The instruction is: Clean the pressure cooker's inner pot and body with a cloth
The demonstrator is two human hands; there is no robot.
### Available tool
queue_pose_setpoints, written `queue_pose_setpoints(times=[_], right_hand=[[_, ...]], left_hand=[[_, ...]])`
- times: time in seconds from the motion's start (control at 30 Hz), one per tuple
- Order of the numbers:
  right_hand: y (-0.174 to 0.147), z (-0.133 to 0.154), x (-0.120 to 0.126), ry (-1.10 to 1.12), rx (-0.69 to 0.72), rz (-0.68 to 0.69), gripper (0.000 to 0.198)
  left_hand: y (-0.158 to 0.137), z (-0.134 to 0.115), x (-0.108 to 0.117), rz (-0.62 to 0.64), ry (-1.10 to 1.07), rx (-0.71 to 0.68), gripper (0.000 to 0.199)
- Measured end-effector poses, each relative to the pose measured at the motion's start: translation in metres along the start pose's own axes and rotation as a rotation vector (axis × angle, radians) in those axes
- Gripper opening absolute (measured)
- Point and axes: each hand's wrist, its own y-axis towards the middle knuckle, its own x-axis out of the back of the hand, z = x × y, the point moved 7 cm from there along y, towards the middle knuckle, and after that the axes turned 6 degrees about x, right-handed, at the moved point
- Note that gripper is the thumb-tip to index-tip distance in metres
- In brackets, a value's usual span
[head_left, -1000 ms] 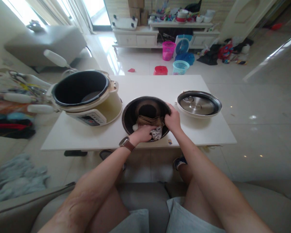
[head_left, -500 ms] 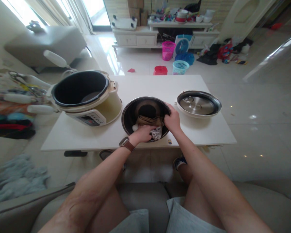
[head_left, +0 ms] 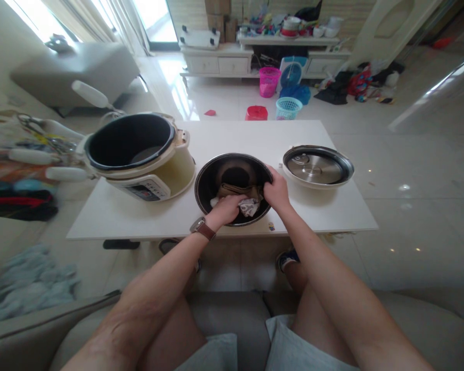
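A dark inner pot (head_left: pixel 212 167) tilts toward me at the middle of the table. My right hand (head_left: pixel 276 189) grips its rim on the right side, fingers over the edge. Inside the pot is my left hand (head_left: pixel 227 208), closed on a cloth (head_left: pixel 249 207) with a pale, grey-patterned part. Brown folded fabric (head_left: pixel 235 190) lies just beyond the fingers; whether it belongs to the same cloth I cannot tell. To the left stands the cooker body (head_left: pixel 178 172), its top open. A round lid (head_left: pixel 313 169) rests upside down on the right, its metal inner face up.
The white table (head_left: pixel 232 136) holds the pots and lid. White-handled utensils (head_left: pixel 90 95) stick out by the cooker's left side. Beyond the table, a pink basket (head_left: pixel 269 82), a light-blue basket (head_left: pixel 288 107) and a red container (head_left: pixel 256 113) stand on the floor.
My left hand has shifted slightly up and left inside the pot, with more of the patterned cloth showing. The right hand keeps its grip on the rim.
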Motion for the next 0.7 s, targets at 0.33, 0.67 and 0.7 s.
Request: queue_pose_setpoints(times=[0.33,0.67,0.7], right_hand=[[-0.002,-0.012,-0.002,0.037,-0.075,-0.059,0.063],[-0.003,-0.015,0.001,-0.006,-0.129,-0.105,0.057],[-0.004,-0.018,0.003,-0.011,-0.147,-0.123,0.056]], left_hand=[[-0.023,0.015,0.083,-0.732,-0.319,-0.005,0.053],[0.004,-0.008,-0.014,-0.052,0.166,-0.099,0.07],[0.005,-0.008,-0.018,0.012,0.146,-0.097,0.071]])
